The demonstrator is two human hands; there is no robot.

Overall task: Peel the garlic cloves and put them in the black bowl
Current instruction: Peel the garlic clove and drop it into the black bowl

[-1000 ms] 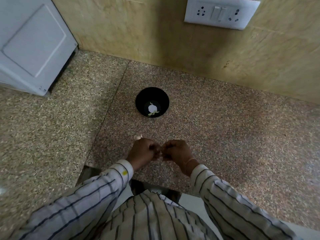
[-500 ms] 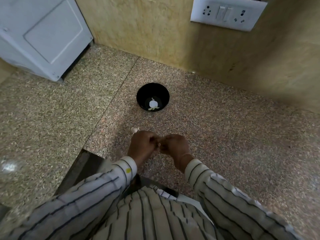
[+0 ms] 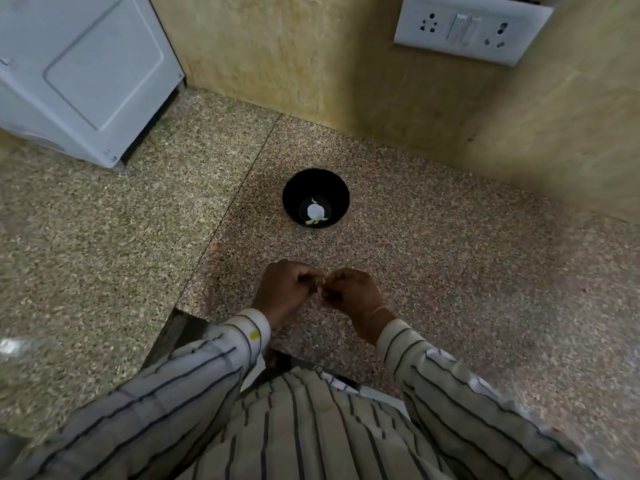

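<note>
Pinching garlic clove [image 3: 323,284] before black bowl [image 3: 295,192]; white appliance [image 3: 86,71], switchboard [image 3: 471,29] beyond.

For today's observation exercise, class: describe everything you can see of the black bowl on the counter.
The black bowl is small, round and plain, and its walls slope down to a narrower bottom. It stands upright on the speckled stone counter, a little short of the beige wall. Pale pieces, seemingly garlic, lie in its bottom. Nothing else touches it.
</note>
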